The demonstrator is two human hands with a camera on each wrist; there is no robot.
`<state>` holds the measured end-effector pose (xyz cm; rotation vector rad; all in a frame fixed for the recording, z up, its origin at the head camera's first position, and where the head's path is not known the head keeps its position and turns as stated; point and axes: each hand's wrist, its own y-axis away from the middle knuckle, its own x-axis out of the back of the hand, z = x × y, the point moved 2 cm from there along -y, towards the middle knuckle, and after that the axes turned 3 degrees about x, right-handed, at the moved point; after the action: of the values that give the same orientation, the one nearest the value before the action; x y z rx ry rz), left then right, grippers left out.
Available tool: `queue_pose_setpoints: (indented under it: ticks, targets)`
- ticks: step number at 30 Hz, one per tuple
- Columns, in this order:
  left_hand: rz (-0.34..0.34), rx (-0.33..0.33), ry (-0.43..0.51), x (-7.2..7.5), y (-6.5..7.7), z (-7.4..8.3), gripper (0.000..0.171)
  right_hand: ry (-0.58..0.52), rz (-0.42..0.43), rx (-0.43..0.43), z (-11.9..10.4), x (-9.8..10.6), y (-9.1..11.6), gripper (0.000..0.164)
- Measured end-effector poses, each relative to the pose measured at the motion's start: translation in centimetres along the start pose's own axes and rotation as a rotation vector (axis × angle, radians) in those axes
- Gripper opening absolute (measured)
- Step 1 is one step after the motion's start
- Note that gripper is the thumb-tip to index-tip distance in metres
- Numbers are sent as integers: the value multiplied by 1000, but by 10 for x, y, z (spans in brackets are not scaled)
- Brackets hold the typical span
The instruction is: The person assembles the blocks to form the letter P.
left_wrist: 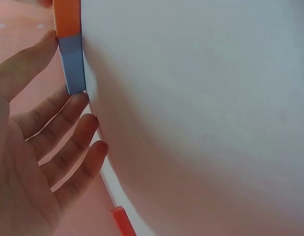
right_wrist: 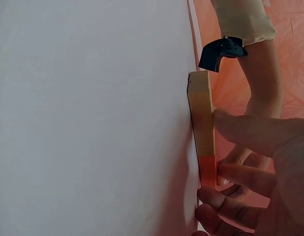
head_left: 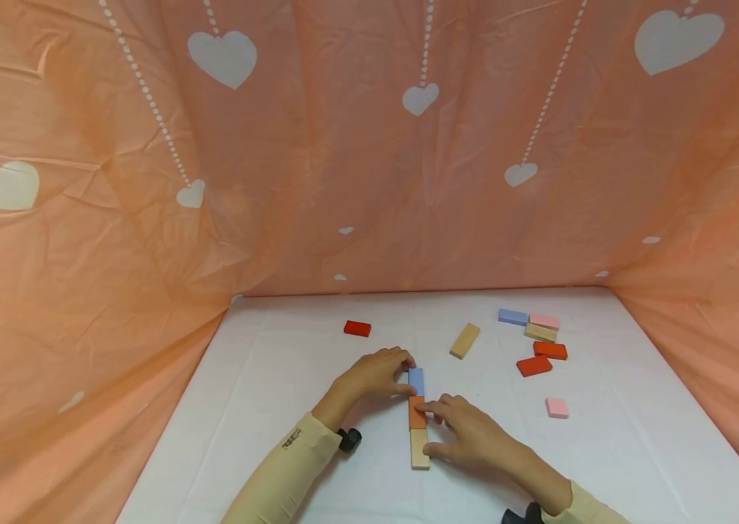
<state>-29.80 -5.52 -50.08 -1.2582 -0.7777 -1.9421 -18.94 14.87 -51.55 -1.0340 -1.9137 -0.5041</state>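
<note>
Three blocks lie end to end in a straight row on the table: a blue block (head_left: 416,380) at the far end, an orange block (head_left: 417,413) in the middle and a plain wooden block (head_left: 419,448) nearest. My left hand (head_left: 378,375) holds the blue block, fingertips at its far end and thumb by its joint with the orange one. From the right, my right hand (head_left: 474,434) touches the row, index fingertip on the orange block and thumb against the wooden block's side. In the right wrist view the wooden block (right_wrist: 202,118) and orange block (right_wrist: 207,171) meet flush.
A red block (head_left: 357,328) lies at the back left, and a wooden block (head_left: 464,340) slants beyond the row. Several blue, pink, wooden and red blocks (head_left: 550,350) are grouped at the right. A small pink block (head_left: 556,407) lies nearer. An orange curtain (head_left: 408,182) surrounds the table.
</note>
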Motion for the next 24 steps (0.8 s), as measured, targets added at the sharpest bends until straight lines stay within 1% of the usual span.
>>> queue_pose_setpoints:
  ticks: [4, 7, 13, 16, 20, 24]
  targets:
    - [2, -8, -8, 0, 2, 0, 49, -39, -13, -47, 2, 0, -1, 73]
    - [2, -10, -8, 0, 2, 0, 48, -61, -7, -74, 3, 0, -4, 75]
    - [-5, -19, -9, -2, 3, -1, 47, -73, 1, -108, 6, -1, -11, 76]
    - [-2, -14, 5, -2, 4, -3, 47, -82, -3, -115, 7, -1, -13, 77]
    - [26, 9, 13, -1, 6, -8, 47, -80, -3, -109, 7, 0, -15, 76]
    - [80, 38, -17, 2, 9, -14, 44, -76, -2, -106, 7, 0, -16, 76]
